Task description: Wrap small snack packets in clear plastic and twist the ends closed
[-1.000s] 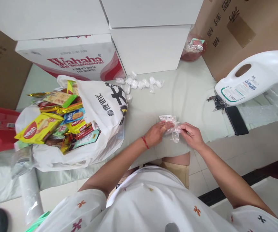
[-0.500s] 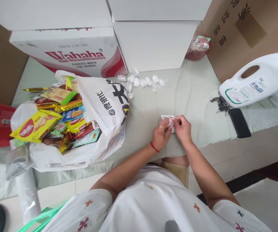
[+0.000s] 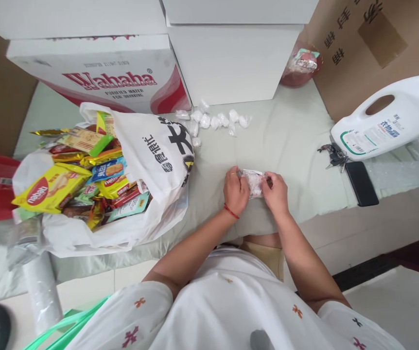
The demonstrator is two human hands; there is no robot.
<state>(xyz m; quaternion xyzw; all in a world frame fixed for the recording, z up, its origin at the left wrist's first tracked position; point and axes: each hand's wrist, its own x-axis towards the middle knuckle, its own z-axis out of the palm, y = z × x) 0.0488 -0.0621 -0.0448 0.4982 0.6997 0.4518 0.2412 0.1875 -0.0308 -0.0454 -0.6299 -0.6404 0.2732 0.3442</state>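
Observation:
A small clear, crinkled plastic packet [image 3: 254, 184] with a whitish top edge lies between my hands, close to the table's front edge. My left hand [image 3: 236, 192] pinches its left side, a ring on one finger and a red cord at the wrist. At the packet's right side, the fingers of my right hand [image 3: 275, 192] are closed on it. What is inside the packet is too small to make out. Farther back, several small white lumps in clear wrapping [image 3: 213, 120] lie in a loose cluster.
A white plastic bag [image 3: 165, 160] full of wrapped snacks lies open at the left. Behind stand a Wahaha water carton [image 3: 103, 87] and white boxes [image 3: 231, 65]. To the right are a white detergent jug [image 3: 377, 121], keys [image 3: 333, 155] and a black phone [image 3: 361, 183].
My hands have moved apart, the left one shifting left. The packet, bunched and mostly covered by fingers before, now shows flat between them. The camera view has shifted slightly.

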